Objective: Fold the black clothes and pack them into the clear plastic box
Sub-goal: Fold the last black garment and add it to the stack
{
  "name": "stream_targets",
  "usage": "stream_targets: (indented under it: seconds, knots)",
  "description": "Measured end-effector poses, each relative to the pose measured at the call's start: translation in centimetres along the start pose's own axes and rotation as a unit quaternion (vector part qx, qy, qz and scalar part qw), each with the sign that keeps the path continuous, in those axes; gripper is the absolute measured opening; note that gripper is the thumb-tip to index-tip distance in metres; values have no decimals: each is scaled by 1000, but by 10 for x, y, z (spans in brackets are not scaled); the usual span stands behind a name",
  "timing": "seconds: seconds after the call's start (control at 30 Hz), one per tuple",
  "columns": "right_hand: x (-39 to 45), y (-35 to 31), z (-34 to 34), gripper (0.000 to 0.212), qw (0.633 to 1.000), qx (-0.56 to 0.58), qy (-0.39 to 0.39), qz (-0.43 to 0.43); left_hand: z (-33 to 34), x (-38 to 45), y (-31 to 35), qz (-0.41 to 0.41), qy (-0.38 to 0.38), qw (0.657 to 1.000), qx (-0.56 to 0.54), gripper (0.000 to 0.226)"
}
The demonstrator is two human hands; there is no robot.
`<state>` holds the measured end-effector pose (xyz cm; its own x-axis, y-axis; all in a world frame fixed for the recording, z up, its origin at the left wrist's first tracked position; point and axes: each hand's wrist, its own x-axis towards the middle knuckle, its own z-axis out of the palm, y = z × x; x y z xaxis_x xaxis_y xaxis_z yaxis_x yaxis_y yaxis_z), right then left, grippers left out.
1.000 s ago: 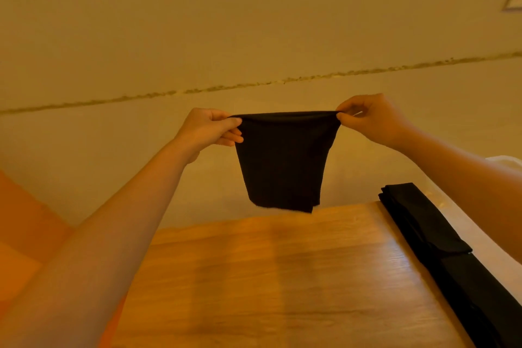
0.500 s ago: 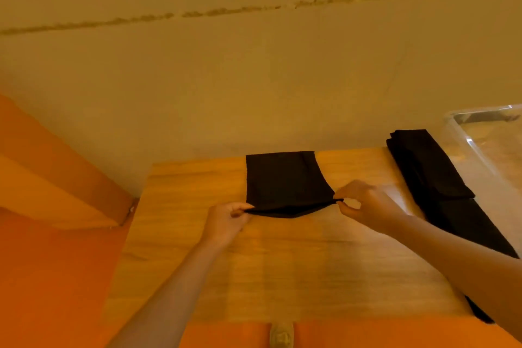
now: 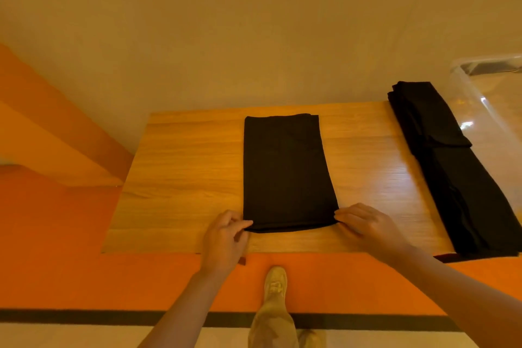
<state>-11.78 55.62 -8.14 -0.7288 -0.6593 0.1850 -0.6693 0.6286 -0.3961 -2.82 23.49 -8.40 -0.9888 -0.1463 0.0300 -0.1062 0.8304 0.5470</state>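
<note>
A black garment (image 3: pixel 285 172), folded into a long rectangle, lies flat on the wooden table (image 3: pixel 183 167). My left hand (image 3: pixel 224 237) pinches its near left corner. My right hand (image 3: pixel 370 227) pinches its near right corner. A pile of black clothes (image 3: pixel 452 167) lies along the table's right edge. The clear plastic box (image 3: pixel 485 99) stands at the far right, partly cut off by the frame edge.
A pale wall rises right behind the table. Below the table's near edge the floor is orange, with my foot (image 3: pixel 275 284) and leg in view. An orange ledge runs along the left side.
The garment was held up in the air a second ago. It now lies spread flat on the table, pulled toward the near edge, both hands still at its near corners.
</note>
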Motion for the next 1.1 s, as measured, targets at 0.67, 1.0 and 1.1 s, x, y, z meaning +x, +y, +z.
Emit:
stream_targets:
  seconds: [0.67, 1.0, 1.1]
  knots:
    - [71, -32, 60, 71, 969, -97, -67, 216, 54, 60, 13, 71, -60, 978, 186, 61]
    - [113, -18, 37, 71, 970, -89, -54, 219, 25, 96, 16, 54, -57, 984, 160, 65]
    - [164, -1, 39, 75, 970, -93, -54, 217, 21, 149, 22, 54, -67, 985, 151, 66]
